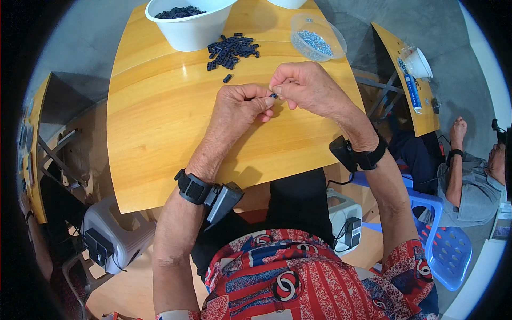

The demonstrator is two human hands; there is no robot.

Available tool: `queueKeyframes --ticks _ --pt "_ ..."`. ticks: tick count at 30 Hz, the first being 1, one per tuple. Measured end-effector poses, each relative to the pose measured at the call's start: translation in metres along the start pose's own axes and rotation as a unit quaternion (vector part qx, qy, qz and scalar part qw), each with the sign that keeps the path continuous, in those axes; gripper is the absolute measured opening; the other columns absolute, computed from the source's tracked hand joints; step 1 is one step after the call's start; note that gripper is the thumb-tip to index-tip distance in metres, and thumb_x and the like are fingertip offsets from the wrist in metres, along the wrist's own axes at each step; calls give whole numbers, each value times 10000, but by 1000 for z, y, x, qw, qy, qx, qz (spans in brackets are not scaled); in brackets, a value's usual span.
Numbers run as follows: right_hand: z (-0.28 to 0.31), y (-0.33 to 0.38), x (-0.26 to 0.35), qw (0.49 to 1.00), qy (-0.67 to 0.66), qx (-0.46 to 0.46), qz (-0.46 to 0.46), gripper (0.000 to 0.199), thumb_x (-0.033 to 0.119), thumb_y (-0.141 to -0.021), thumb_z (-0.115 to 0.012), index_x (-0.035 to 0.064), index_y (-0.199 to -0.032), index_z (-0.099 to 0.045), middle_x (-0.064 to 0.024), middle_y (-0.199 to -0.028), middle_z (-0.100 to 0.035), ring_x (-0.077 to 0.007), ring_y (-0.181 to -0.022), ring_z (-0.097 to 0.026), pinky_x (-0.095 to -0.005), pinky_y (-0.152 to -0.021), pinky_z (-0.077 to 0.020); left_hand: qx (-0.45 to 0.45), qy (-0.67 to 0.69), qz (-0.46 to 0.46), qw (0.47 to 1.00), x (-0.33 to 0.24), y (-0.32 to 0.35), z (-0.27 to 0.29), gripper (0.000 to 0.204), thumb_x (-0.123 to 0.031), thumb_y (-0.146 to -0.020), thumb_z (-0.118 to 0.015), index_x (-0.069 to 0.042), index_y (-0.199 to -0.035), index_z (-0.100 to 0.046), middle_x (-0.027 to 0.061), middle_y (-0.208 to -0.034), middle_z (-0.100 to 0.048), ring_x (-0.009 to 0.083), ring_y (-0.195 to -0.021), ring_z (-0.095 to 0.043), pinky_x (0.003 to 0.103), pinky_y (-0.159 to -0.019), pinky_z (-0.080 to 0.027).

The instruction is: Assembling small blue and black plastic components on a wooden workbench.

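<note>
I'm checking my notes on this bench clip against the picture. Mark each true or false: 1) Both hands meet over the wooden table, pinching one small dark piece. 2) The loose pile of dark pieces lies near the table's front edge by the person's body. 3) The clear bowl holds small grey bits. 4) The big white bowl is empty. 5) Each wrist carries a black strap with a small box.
1) True: the left hand and right hand pinch a small dark piece over the wooden table.
2) False: the pile of dark pieces lies at the far side, beside the white bowl.
3) True: the clear bowl holds grey bits.
4) False: it holds dark pieces.
5) True.
</note>
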State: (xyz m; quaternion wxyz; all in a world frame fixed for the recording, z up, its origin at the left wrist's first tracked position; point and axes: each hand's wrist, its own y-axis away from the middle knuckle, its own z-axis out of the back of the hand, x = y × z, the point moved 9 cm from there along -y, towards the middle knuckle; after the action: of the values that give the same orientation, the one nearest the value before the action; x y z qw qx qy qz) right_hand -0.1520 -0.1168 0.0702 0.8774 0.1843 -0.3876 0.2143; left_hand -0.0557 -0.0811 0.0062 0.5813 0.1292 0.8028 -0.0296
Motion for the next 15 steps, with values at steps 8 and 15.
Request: queueKeyframes --ticks 8,15 --pt "0 2 6 999 -6 -11 47 140 92 -800 -563 -11 -891 -594 -80 -656 -625 -159 -559 -607 -276 -527 -481 -2 13 8 1000 3 0 0 99 -14 -853 -615 46 -915 -662 63 -725 -642 98 -615 -574 210 -570 -486" --pt "-6 1 28 979 135 -20 151 138 118 -798 -595 26 -902 -597 -127 -704 -633 -271 -660 -631 -344 -607 -491 12 38 7 999 4 0 4 86 -35 -856 -622 29 -893 -666 59 -741 -644 95 -628 -586 209 -573 -489"
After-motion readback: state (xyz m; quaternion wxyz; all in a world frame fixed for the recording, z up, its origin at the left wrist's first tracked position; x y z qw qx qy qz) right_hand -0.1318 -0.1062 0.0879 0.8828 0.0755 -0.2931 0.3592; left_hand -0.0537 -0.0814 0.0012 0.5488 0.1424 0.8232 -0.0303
